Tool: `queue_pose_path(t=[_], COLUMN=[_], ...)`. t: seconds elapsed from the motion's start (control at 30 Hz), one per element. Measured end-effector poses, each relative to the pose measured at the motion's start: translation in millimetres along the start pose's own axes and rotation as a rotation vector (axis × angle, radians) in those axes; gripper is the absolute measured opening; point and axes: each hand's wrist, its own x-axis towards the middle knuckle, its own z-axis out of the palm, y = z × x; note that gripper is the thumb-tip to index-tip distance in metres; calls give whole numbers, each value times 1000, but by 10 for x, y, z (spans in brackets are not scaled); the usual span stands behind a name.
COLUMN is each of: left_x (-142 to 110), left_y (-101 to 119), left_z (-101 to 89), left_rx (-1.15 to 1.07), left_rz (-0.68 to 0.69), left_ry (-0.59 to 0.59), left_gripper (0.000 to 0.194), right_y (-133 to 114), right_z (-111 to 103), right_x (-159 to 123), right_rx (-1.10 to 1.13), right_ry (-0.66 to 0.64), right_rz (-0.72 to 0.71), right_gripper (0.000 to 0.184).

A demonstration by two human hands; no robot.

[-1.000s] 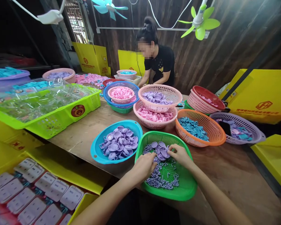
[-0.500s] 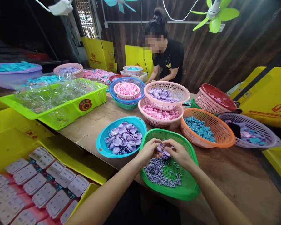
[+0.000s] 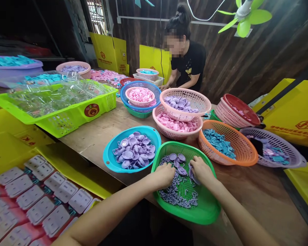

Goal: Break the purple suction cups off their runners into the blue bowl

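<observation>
In the head view, my left hand [image 3: 165,175] is down in the green basket [image 3: 207,212], its fingers curled over small purple hook-shaped pieces [image 3: 178,198]. What its fingertips hold is hidden. My right hand [image 3: 201,169] reaches into the basket's right side, with fingers closed on a purple dish-shaped piece [image 3: 193,176]. Between my hands, several more purple dish-shaped pieces [image 3: 181,170] lie loose on the hooks. Left of the green basket stands a turquoise basin [image 3: 108,155] heaped with purple dish-shaped pieces, some with hooks showing.
Behind the green basket are stacked pink baskets [image 3: 205,102], with an orange basket [image 3: 246,147] to the right. A lime crate [image 3: 66,119] of plastic bags stands left. Below it, a yellow carton [image 3: 110,188] holds packed pieces. Another person [image 3: 190,65] works across the table.
My hands were together above the basket, holding purple dish-shaped pieces. They have moved apart and down; several such pieces now lie in the basket. The view has shifted slightly.
</observation>
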Motion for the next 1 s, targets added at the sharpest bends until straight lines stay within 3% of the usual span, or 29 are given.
queue_pose_path(t=[0.27,0.47,0.6,0.7,1.0], left_x=[759,1128,1184,1165,960], left_y=[-13,-82,-139,-210,-286], left_z=[-112,1,21,-65,-408], left_rx=[108,112,81,35,-61], left_rz=[117,185,163,126,1], left_ry=[30,-37,-63,-102,-142], left_gripper=[23,19,19,17,21], right_y=[-227,-136,38,99,-194], right_z=[291,264,181,147,327], right_x=[158,172,128,86,105], right_rx=[105,188,271,305,369], right_ry=[-124,-151,-155,-143,-143], right_rz=[-25,-17,-12,3,16], right_gripper=[19,21,22,23,12])
